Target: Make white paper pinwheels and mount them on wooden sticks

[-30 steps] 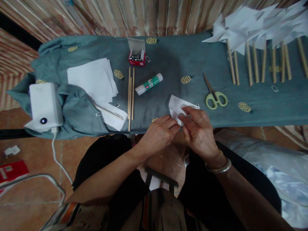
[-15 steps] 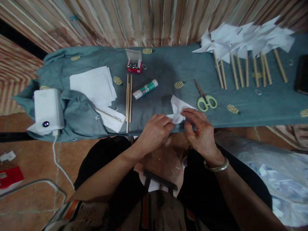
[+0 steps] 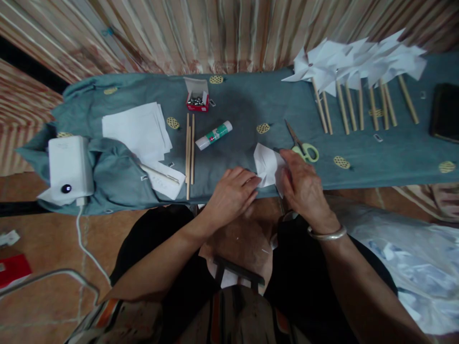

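A creased piece of white paper (image 3: 267, 165) lies at the table's front edge between my hands. My left hand (image 3: 234, 193) pinches its lower left corner, fingers curled together. On the other side, my right hand (image 3: 303, 188), with a silver bangle at the wrist, grips the paper's right edge between thumb and fingers. Scissors with pale green handles (image 3: 309, 152) lie just beyond my right fingers, partly covered by them. A glue stick (image 3: 214, 135) rests to the upper left of the paper.
Wooden sticks (image 3: 192, 148) lie left of the glue stick, below a red box of metal pins (image 3: 197, 102). White sheets (image 3: 134, 129), a pen (image 3: 159, 173) and a white power bank (image 3: 70, 162) are farther left. Several paper pinwheels (image 3: 358, 62) lie at the back right, near a dark phone-like object (image 3: 444, 112).
The paper has opened out wider between my hands. My right hand has shifted slightly right, off the middle to its right edge; my left hand stays at the left corner.
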Demonstrator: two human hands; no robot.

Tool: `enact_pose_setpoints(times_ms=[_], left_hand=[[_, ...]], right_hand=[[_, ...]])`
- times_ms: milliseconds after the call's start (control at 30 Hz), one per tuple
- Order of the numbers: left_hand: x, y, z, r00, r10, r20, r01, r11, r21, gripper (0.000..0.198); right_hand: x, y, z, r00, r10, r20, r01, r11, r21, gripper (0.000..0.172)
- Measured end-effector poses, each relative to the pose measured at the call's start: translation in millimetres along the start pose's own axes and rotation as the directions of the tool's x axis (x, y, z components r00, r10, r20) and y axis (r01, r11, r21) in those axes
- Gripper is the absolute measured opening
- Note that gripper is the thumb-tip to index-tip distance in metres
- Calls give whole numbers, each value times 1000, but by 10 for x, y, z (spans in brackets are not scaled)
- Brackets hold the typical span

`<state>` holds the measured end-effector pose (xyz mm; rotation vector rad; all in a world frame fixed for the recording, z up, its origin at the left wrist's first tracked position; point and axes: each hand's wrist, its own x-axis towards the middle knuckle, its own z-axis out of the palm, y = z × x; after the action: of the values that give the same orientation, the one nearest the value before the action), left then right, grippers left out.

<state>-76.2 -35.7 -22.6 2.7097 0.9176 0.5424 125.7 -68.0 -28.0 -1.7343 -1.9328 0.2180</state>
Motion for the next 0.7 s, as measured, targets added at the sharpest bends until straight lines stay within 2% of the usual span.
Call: enact_pose_setpoints(times_ms=[133, 300, 533, 700], left_hand=[[18, -26, -14, 998, -26, 57, 23, 998, 64, 21], [10, -83, -51, 998, -21, 58, 15, 995, 103, 21], [-28, -57, -35, 999, -36, -2, 36, 999, 7, 27], [-18, 20, 65, 998, -45, 36, 46, 999, -30, 41]], right_hand=[[23, 1, 28, 998, -29, 53, 35, 992, -123, 46], [42, -7, 5, 1000, -5, -8, 4, 991, -133, 44], [64, -5, -6, 1000, -2, -5, 1, 986, -166, 47], [59, -44, 11, 1000, 15, 3, -14, 987, -159, 46]])
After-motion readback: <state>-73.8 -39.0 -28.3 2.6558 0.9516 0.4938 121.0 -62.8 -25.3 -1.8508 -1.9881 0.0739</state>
